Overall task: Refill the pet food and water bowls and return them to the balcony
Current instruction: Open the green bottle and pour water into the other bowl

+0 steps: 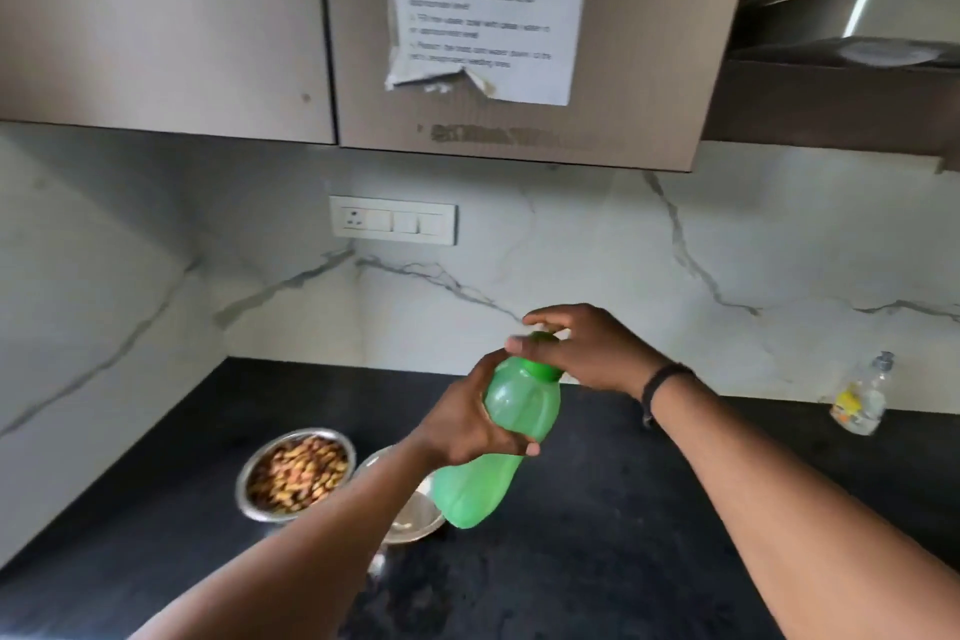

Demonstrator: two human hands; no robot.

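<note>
So far, the food bowl [297,470] near the surface's [649,535] left edge is already heaped with kibble, while the second bowl [413,517] just beside it looks unfilled, though your arm hides much of it. Water and the walk to the balcony are left. Your left hand [462,424] has its grip closed round the middle of the green bottle [498,442], held tilted above that bowl; your right hand [582,351] pinches the cap [543,369], apparently to unscrew it.

Left hand [470,418] grips the green bottle [493,447] above the counter [649,509] — right hand [582,353] fingers [524,343] on its cap [543,369].
</note>
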